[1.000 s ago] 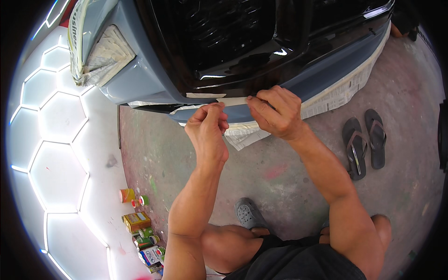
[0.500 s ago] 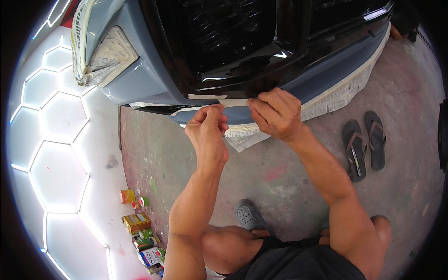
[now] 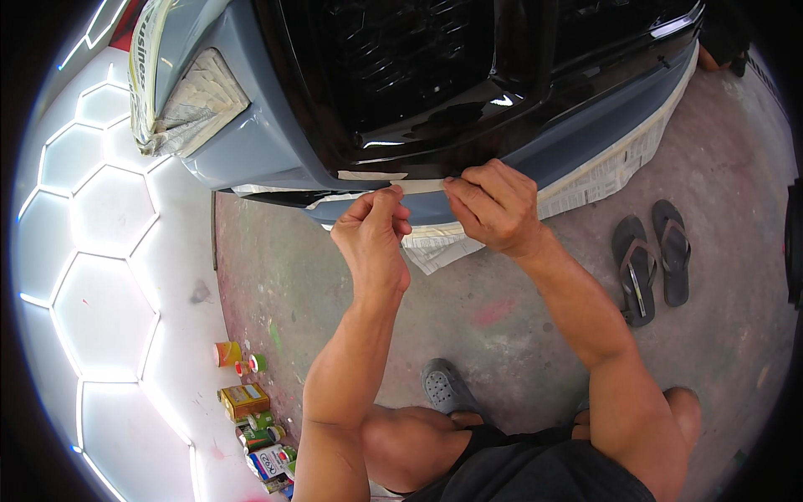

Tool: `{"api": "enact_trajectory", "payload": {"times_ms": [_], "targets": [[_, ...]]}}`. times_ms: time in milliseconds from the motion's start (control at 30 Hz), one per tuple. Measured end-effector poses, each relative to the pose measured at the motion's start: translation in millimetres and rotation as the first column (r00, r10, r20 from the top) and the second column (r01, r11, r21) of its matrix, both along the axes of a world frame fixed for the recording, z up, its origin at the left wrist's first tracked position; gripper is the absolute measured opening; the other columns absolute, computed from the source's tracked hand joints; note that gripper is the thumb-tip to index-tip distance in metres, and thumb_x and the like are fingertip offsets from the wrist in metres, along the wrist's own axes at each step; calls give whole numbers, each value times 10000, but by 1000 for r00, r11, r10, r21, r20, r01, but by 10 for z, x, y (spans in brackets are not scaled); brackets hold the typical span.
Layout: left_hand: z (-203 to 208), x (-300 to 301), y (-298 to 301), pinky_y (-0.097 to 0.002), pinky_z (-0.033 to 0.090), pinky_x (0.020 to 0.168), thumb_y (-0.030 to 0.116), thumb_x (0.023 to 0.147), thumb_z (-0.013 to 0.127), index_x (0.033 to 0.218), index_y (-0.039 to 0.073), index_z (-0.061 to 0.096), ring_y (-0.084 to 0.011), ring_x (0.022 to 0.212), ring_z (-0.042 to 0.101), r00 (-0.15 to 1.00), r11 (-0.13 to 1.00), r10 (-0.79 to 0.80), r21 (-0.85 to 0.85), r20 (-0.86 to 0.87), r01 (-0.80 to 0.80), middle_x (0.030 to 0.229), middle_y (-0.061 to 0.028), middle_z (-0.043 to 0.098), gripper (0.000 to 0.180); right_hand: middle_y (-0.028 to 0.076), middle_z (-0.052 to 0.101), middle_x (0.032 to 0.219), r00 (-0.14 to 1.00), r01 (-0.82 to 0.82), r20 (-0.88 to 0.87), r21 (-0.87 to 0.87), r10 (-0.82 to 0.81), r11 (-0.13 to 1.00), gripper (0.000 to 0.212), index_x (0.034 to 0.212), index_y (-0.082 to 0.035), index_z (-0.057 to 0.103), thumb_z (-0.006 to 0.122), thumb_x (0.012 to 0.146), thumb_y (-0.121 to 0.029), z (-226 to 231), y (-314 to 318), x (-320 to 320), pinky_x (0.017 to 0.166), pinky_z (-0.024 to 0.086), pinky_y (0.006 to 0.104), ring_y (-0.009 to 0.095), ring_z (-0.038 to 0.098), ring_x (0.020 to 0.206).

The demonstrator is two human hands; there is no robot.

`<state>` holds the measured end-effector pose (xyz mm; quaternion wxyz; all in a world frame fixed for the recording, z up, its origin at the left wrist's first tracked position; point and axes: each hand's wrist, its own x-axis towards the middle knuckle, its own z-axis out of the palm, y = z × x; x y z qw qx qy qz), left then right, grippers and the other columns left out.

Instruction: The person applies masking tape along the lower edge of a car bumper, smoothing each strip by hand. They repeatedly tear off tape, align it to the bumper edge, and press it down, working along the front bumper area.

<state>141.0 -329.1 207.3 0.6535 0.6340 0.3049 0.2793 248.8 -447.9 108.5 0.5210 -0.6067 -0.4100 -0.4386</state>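
Head view. Your left hand [image 3: 372,234] and right hand [image 3: 498,205] are raised at the lower edge of a blue-grey vehicle bumper [image 3: 272,138], with a short strip of cream masking tape [image 3: 422,186] spanning the gap between their fingertips. The left grip is narrow, thumb and index finger meeting at the strip's left end; the right grip is likewise narrow, pinching the strip's right end. The strip lies along the boundary between the bumper and its glossy black grille surround [image 3: 401,153]; whether its middle adheres cannot be told. A second tape piece [image 3: 360,176] sits just beside it, to the left, on the surround's edge. Printed masking paper [image 3: 594,182] lines the bumper's lower border, a loose corner hanging below your hands. At upper left, more paper covers an angular patch [image 3: 205,92] of the bodywork. Your foot wears a perforated grey clog [image 3: 447,386] on the stained floor [image 3: 519,351]; two dark flip-flops [image 3: 638,303] lie to the right. Paint-spotted cans [image 3: 244,400] stand and lie at lower left, beside a white wall [image 3: 109,318] crossed by hexagonal lights. Part of another person [image 3: 726,38] shows at upper right.
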Motion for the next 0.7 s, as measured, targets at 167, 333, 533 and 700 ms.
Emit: {"api": "enact_trajectory", "payload": {"times_ms": [167, 333, 533, 700], "targets": [[-7, 2, -9, -252, 417, 576, 114, 916, 790, 828, -13, 760, -111, 576, 541, 1000, 1000, 1, 4, 8, -1, 695, -59, 652, 158, 83, 671, 857, 1000, -10, -9, 24, 10, 1000, 261, 923, -2, 778, 864, 684, 58, -20, 16, 10, 546, 504, 315, 221, 649, 651], [-24, 8, -15, -216, 394, 532, 123, 927, 773, 864, 7, 756, -94, 555, 544, 1000, 1000, -3, 21, 0, 3, 701, -36, 652, 133, 77, 667, 845, 1000, 5, -14, 20, -5, 1000, 241, 904, -5, 775, 854, 683, 49, 13, -5, -4, 547, 509, 313, 219, 651, 652], [-14, 21, -15, -230, 396, 545, 116, 924, 777, 846, 1, 752, -98, 561, 544, 1000, 1000, 4, 17, 1, -4, 696, -42, 650, 142, 65, 661, 834, 1000, 26, -9, 16, -26, 1000, 192, 882, -14, 773, 844, 709, 22, 16, 0, -11, 552, 515, 310, 209, 645, 648], [7, 10, 0, -258, 434, 581, 104, 922, 789, 825, -20, 754, -119, 582, 546, 1000, 1000, 10, 4, 3, -10, 696, -63, 648, 161, 63, 665, 836, 1000, 14, -5, 20, -14, 1000, 191, 892, -17, 778, 847, 720, 29, 20, 0, -25, 550, 514, 310, 206, 643, 645]]}}
